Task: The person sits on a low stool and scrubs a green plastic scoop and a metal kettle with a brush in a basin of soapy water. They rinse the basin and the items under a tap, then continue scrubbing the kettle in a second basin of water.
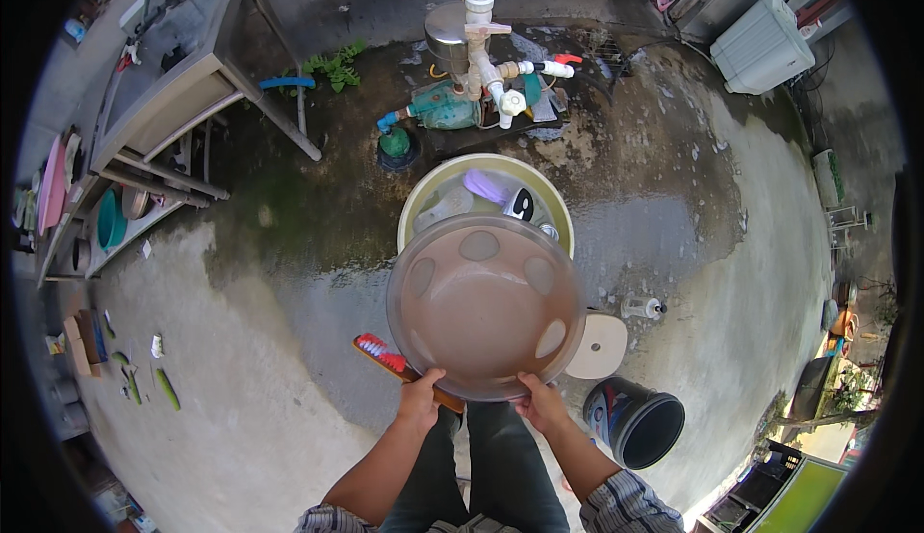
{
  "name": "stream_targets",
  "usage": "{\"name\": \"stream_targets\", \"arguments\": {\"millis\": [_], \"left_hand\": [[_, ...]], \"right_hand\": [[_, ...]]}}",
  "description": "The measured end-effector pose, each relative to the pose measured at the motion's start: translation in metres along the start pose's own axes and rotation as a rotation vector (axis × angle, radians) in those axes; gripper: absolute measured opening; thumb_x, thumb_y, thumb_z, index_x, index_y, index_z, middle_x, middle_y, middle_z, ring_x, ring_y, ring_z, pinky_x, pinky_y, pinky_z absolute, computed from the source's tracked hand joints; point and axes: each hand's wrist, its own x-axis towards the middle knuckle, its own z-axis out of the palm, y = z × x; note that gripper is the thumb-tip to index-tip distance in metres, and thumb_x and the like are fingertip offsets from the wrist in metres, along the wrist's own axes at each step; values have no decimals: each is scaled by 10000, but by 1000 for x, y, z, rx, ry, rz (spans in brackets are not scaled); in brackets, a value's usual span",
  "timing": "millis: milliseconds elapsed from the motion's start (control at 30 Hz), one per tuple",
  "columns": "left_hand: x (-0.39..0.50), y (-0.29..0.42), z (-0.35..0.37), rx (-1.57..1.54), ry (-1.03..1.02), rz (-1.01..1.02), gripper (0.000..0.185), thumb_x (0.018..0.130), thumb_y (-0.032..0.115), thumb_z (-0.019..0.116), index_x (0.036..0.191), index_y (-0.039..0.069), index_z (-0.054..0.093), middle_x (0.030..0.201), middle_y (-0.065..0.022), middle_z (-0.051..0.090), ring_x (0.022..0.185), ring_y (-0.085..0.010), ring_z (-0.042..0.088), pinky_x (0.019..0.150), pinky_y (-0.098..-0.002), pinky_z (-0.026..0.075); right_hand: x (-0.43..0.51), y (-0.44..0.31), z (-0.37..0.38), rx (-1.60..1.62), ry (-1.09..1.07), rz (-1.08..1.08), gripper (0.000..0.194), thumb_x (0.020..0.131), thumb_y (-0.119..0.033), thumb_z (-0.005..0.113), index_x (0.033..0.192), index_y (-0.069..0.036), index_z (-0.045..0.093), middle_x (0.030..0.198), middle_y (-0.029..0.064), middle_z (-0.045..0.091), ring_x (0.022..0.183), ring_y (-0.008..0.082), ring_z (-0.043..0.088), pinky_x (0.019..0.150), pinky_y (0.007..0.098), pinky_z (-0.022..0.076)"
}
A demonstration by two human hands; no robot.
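Observation:
A large translucent plastic basin (480, 316) is held level by its near rim. My left hand (421, 397) grips the rim and also a scrub brush (382, 356) with red and white bristles, which sticks out to the left. On the rim's right part, my right hand (541, 401) has its thumb on top. Beyond, a yellowish tub (411, 204) stands on the wet floor, partly hidden by the basin. In it are water, a purple item (484, 186) and a black-and-white container (520, 204).
A white stool (600, 347) and a dark bucket (635, 421) lie to the right, near a clear bottle (642, 308). Ahead stand white pipes with a tap (511, 103) and a green pump (444, 107). A metal-legged sink table (166, 110) is at left.

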Motion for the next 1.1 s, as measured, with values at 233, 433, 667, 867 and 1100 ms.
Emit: {"name": "stream_targets", "arguments": {"millis": [233, 433, 667, 867, 1100], "left_hand": [[32, 54, 54, -73, 111, 279, 446, 734, -22, 648, 1162, -2, 524, 1049, -103, 607, 932, -243, 605, 799, -383, 511], [51, 90, 84, -29, 127, 246, 406, 733, -6, 656, 1121, -3, 537, 998, -87, 611, 884, -218, 601, 754, -346, 498], [66, 124, 105, 68, 66, 208, 370, 741, -9, 649, 1095, 14, 547, 987, -70, 607, 923, -213, 589, 817, -354, 478], [77, 150, 108, 130, -3, 136, 400, 738, -5, 648, 1123, 27, 545, 1021, -64, 603, 943, -211, 586, 831, -355, 477], [92, 166, 118, 166, -33, 47, 374, 740, -1, 649, 1103, 11, 559, 1017, -79, 615, 920, -215, 605, 823, -358, 486]], "right_hand": [[45, -188, 45, -824, 245, -1105, 689, 879, -307, 609, 1374, 65, 306, 1032, 226, 611, 723, 320, 640, 691, 389, 510], [49, -345, 178, -1176, 315, -1072, 691, 881, -493, 532, 1290, 43, 382, 844, 198, 664, 831, 368, 654, 745, 453, 502], [100, -380, 233, -1358, 425, -941, 489, 871, -490, 547, 978, -21, 459, 872, 184, 665, 846, 323, 664, 719, 420, 519], [106, -413, 206, -1822, 44, -1362, 288, 856, -311, 609, 1018, -112, 478, 842, 133, 617, 797, 302, 645, 678, 428, 515], [107, -420, 200, -2051, -34, -1601, 285, 792, -71, 597, 1044, -163, 500, 946, 116, 517, 926, 276, 584, 707, 352, 516]]}}
